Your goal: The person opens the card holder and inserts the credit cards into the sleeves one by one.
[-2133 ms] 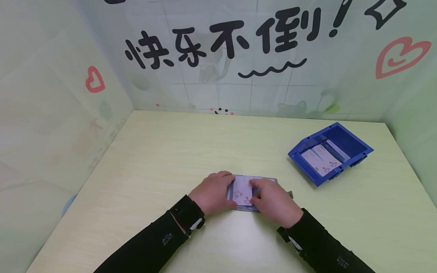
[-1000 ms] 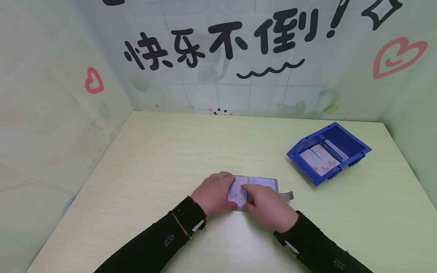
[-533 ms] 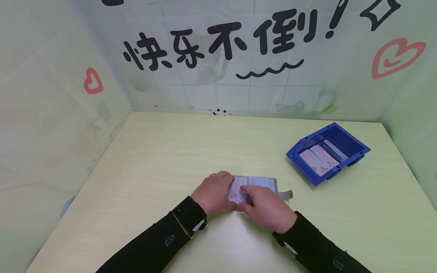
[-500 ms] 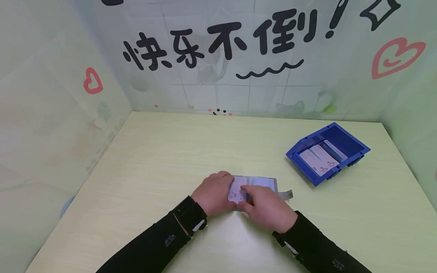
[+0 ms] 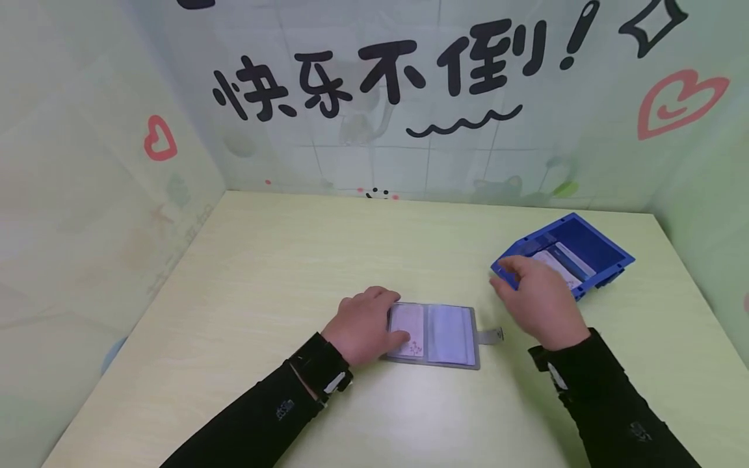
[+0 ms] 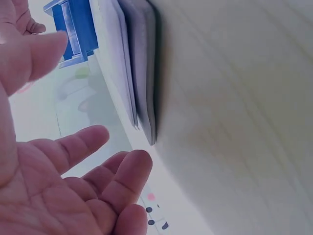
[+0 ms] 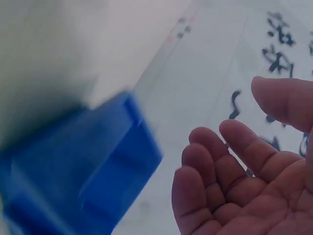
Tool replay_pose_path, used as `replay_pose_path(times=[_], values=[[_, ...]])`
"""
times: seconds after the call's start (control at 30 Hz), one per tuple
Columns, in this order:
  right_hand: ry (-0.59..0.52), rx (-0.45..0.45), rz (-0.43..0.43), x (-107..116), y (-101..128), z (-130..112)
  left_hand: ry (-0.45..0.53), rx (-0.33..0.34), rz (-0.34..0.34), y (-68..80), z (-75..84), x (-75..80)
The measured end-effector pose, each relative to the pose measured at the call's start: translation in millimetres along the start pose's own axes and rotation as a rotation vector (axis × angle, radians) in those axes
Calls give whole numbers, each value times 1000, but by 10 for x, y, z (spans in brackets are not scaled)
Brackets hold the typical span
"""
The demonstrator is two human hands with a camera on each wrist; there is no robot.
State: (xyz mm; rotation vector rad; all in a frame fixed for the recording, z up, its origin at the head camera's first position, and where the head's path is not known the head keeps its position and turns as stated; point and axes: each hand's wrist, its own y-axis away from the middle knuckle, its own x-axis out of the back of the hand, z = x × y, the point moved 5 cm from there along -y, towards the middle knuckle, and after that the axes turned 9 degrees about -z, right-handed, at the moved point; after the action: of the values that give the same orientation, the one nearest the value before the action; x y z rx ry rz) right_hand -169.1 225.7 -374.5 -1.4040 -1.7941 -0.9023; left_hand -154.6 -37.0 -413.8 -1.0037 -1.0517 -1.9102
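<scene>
Since the earlier frames, the right hand has left the card holder and is now reaching toward the blue tray, while the left hand is staying on the holder's left edge.

Progress: the grey card holder is lying open and flat on the surface, near the front centre. One floral card is sitting in its left-hand pocket; the right-hand pocket is appearing unfilled, though glare is making this uncertain. More cards are still lying in the tray, so the filling looks only partly done.

Grip: the left hand is pressing its fingers and thumb on the holder's left page, pinning it down rather than closing around it; its wrist view is showing relaxed, slightly bent fingers beside the holder's edge. The right hand is hovering with loose, parted fingers at the near corner of the tray, holding nothing.

Surroundings: the holder's small strap tab is sticking out to the right, between the holder and the right hand. Walls with black lettering and red hearts are enclosing the surface. Nothing is lying between the right hand and the tray's cards; only the tray's raised rim is standing in the way.
</scene>
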Motion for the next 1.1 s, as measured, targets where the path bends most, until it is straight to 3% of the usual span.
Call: replay_pose_path(times=[0.2, 0.47, 0.73, 1.1], values=[[122, -49, 21, 204, -152, 363, 32, 8, 10, 1, -30, -17], [306, -95, -55, 174, -309, 605, 58, 10, 19, 9, -28, -7], [383, -156, -74, 144, -375, 656, 69, 14, 21, 17, -30, -6], [403, -203, -96, 145, -398, 698, 75, 6, 24, 11, -23, -26]])
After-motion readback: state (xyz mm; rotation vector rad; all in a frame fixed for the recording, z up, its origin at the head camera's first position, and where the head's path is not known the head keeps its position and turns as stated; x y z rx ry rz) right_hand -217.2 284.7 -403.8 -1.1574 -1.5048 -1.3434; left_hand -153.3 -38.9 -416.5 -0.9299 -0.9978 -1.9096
